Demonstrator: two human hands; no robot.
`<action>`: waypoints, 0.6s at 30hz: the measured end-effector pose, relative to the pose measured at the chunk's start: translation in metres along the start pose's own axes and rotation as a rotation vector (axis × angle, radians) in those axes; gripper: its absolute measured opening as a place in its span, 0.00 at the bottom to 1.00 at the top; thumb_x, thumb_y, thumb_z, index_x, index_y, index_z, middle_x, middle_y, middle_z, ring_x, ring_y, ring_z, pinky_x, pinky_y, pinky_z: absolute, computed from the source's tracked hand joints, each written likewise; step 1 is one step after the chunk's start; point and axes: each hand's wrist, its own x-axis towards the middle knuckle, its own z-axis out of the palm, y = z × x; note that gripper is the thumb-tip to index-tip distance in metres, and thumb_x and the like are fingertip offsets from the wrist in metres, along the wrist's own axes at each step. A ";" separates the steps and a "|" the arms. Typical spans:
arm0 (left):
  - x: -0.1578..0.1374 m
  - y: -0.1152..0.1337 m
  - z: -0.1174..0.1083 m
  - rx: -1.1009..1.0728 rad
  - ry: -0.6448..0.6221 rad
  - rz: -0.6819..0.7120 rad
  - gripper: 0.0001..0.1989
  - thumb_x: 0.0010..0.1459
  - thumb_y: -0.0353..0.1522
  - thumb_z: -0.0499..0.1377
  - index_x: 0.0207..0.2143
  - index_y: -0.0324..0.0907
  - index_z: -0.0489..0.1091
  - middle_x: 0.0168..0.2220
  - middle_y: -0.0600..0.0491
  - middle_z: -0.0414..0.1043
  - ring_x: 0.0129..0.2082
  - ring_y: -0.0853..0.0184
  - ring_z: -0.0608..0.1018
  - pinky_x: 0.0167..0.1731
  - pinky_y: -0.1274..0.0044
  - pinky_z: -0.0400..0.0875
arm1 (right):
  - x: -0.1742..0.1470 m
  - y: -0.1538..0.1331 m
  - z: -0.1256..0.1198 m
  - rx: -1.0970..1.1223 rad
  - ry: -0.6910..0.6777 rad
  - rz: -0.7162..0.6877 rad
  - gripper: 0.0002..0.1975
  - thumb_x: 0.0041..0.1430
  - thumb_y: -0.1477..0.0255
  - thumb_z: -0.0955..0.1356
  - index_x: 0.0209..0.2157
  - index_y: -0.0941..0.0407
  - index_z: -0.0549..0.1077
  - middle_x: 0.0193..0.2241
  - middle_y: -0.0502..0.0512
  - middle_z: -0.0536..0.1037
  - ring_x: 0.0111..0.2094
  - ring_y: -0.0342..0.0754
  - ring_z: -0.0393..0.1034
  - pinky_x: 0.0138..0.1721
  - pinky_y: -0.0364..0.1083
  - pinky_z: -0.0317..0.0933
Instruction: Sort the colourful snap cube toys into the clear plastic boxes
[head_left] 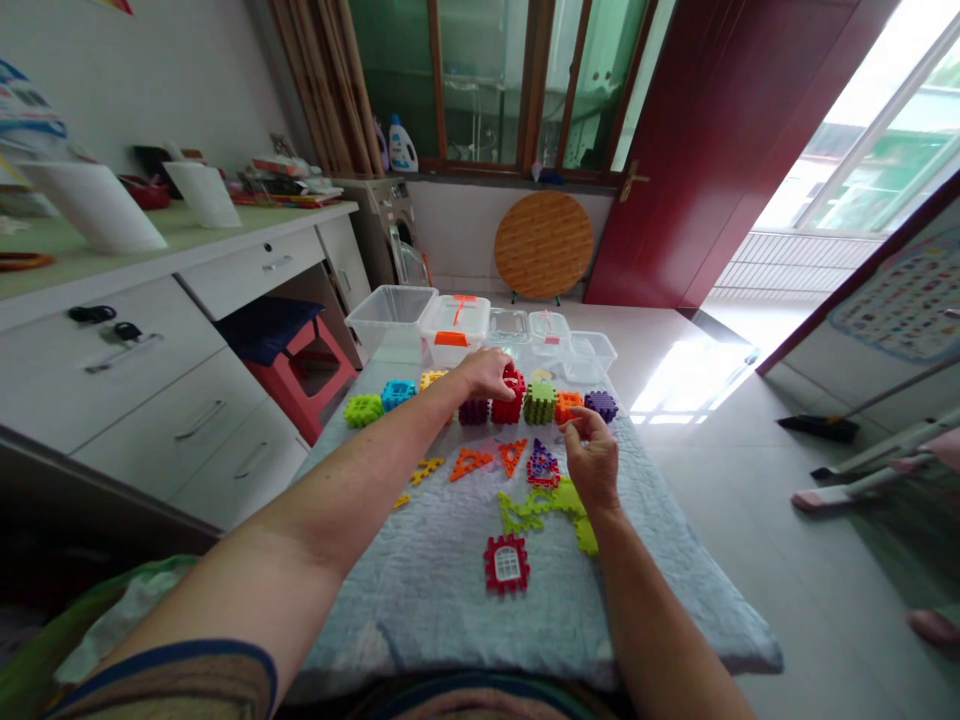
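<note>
Cubes of interlocking plastic are lined up across the table, which is covered by a pale blue quilted cloth. From left to right, a lime-green cube, a blue cube, a partly hidden yellow cube, a dark purple cube, a red block, an olive-green cube, an orange cube and a violet cube are seen. The red block, mid-row, is grasped at its top by the left hand, with the fingers curved over it. The right hand is held just in front of the orange cube, its fingers curled; whether anything is pinched there cannot be told. Nearer, two orange triangular pieces are laid flat, and a purple triangular piece is set over a red square frame. Lime-green flat pieces are spread beside the right wrist. Nearest, a dark red window panel is laid apart. Behind the row, clear plastic bins are placed.
</note>
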 end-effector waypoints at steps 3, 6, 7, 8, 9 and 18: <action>0.003 0.001 0.001 0.018 -0.020 -0.001 0.19 0.42 0.37 0.63 0.38 0.38 0.76 0.41 0.44 0.77 0.41 0.56 0.76 0.40 0.71 0.70 | 0.000 0.000 0.000 -0.003 -0.003 0.007 0.10 0.57 0.68 0.65 0.39 0.56 0.73 0.26 0.50 0.75 0.28 0.46 0.70 0.34 0.46 0.64; 0.003 0.001 0.002 0.030 -0.046 0.005 0.18 0.42 0.37 0.63 0.37 0.39 0.76 0.40 0.45 0.78 0.40 0.57 0.77 0.40 0.72 0.70 | 0.000 0.000 0.000 -0.001 -0.012 0.011 0.10 0.56 0.69 0.66 0.39 0.56 0.73 0.26 0.50 0.75 0.28 0.46 0.70 0.35 0.47 0.64; 0.003 0.001 0.002 0.034 -0.054 0.007 0.17 0.42 0.37 0.63 0.37 0.40 0.76 0.40 0.46 0.78 0.40 0.57 0.77 0.40 0.72 0.70 | 0.000 0.000 0.000 -0.001 -0.014 0.012 0.10 0.56 0.69 0.66 0.39 0.56 0.73 0.26 0.50 0.75 0.28 0.46 0.70 0.35 0.47 0.64; 0.002 0.001 0.001 0.038 -0.063 0.010 0.17 0.43 0.36 0.63 0.37 0.40 0.76 0.40 0.45 0.78 0.40 0.57 0.77 0.40 0.71 0.70 | 0.000 0.001 0.000 -0.001 -0.019 0.013 0.10 0.56 0.69 0.66 0.39 0.56 0.73 0.26 0.50 0.75 0.28 0.46 0.70 0.35 0.47 0.64; 0.002 0.002 0.001 0.042 -0.071 0.012 0.17 0.43 0.36 0.62 0.37 0.39 0.77 0.40 0.45 0.78 0.40 0.57 0.77 0.40 0.71 0.70 | 0.000 0.001 0.000 0.000 -0.025 0.015 0.10 0.56 0.69 0.65 0.39 0.56 0.73 0.26 0.49 0.75 0.28 0.46 0.69 0.35 0.46 0.64; -0.020 0.008 -0.007 0.052 0.075 0.060 0.32 0.47 0.39 0.63 0.56 0.37 0.67 0.53 0.41 0.70 0.51 0.54 0.71 0.53 0.67 0.64 | 0.003 0.010 -0.006 -0.190 -0.246 -0.037 0.07 0.53 0.69 0.66 0.35 0.55 0.73 0.30 0.53 0.76 0.33 0.49 0.70 0.39 0.50 0.63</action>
